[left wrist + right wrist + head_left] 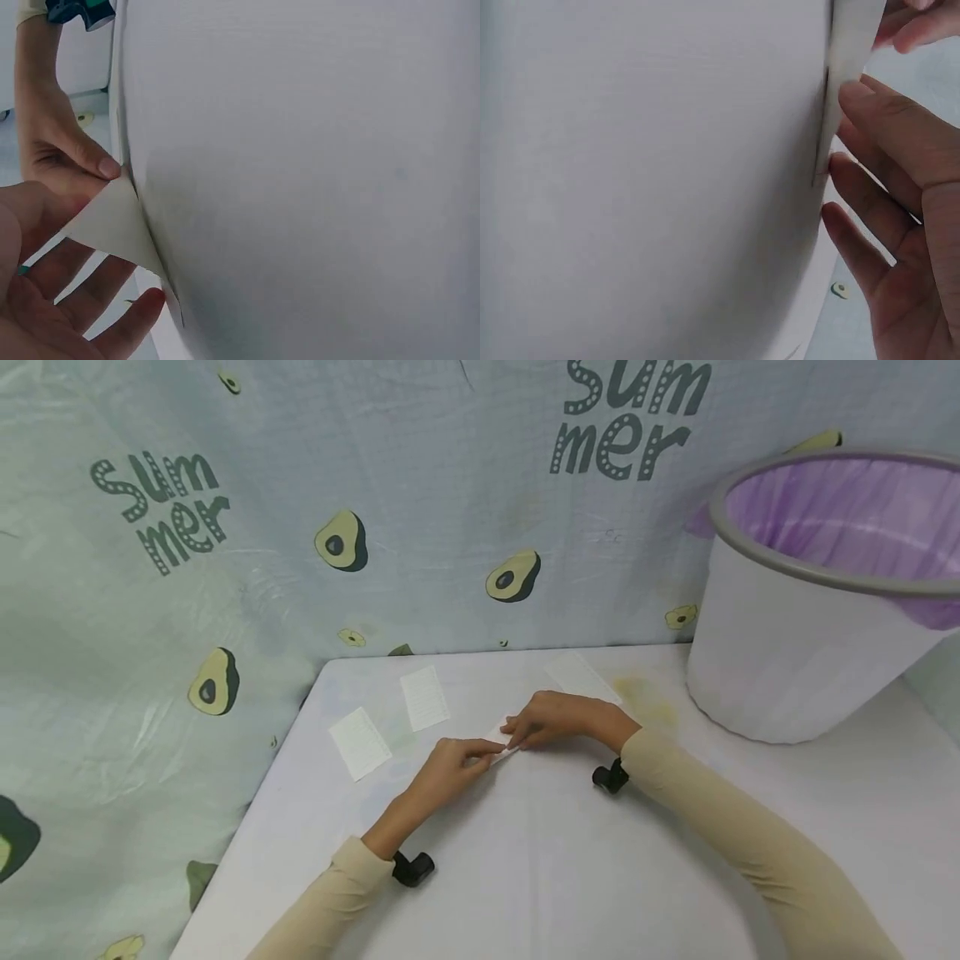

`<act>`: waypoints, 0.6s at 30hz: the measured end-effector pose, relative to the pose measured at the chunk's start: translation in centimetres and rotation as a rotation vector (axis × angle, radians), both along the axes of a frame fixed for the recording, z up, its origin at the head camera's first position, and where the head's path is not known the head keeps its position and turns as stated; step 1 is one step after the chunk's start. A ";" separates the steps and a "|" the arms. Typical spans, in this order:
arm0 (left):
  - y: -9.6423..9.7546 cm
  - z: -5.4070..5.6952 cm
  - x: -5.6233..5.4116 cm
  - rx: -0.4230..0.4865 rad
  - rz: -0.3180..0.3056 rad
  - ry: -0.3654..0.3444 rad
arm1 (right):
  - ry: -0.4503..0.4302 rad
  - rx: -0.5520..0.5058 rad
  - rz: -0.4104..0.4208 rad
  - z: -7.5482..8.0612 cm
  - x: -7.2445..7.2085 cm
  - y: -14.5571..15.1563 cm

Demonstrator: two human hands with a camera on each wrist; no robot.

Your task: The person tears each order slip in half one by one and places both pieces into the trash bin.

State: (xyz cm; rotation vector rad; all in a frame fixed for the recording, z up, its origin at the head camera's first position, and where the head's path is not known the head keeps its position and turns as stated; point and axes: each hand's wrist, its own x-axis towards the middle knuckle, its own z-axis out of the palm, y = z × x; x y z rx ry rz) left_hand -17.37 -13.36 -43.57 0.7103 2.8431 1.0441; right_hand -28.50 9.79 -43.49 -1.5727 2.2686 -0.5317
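A small white sheet of paper [504,756], bent up along one side, lies low over the white table between both hands. My left hand [448,770] pinches its left part. In the left wrist view, a raised triangular flap of the paper [118,221] shows between thumb and fingers. At the other end my right hand [561,717] grips the paper, its thumb [885,112] pressed on the folded strip in the right wrist view. The two hands' fingertips nearly meet in the head view.
Two printed paper slips [360,743] [425,697] lie to the left, and another paper slip [581,677] lies behind my right hand. A white bin [780,652] with a purple liner stands at the back right. Behind the table [480,877] hangs an avocado-print curtain [435,485].
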 end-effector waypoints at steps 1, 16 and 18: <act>0.1 0.0 -0.1 -0.006 -0.001 0.005 | 0.014 -0.011 0.003 0.0 0.0 0.0; 1.0 -0.3 -0.5 -0.033 0.045 0.198 | 0.034 -0.231 -0.069 -0.3 1.3 0.5; 0.9 -0.3 -0.4 0.000 0.056 0.233 | 0.005 -0.271 -0.082 -0.3 1.5 0.6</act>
